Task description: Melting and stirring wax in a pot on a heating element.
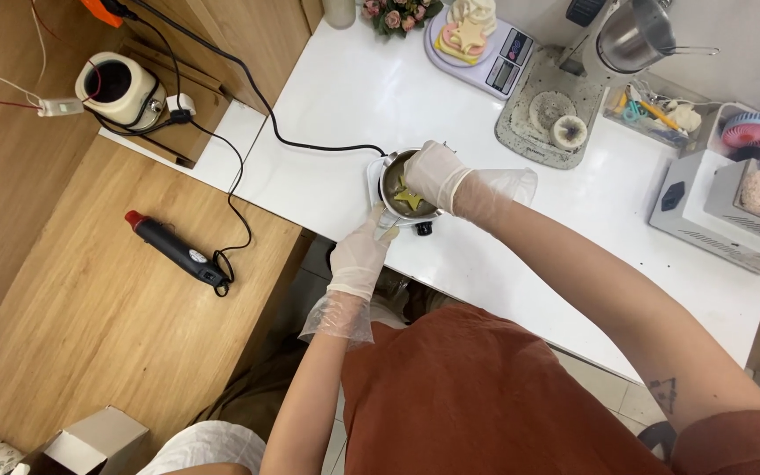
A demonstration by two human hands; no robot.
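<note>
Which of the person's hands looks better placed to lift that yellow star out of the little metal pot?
Probably the right hand: it hovers right over the metal pot, above the yellow star. The left hand is at the pot's near edge.

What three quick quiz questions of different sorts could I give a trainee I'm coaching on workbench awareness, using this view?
1. True or false: both hands wear thin clear gloves.
2. What shape is the yellowish piece inside the small metal pot?
3. The black heat gun lies on: A) the white counter, B) the wooden table, C) the scale.

Key:
1. True: the left hand and the right hand are gloved.
2. A star.
3. B, the wooden table.
</note>
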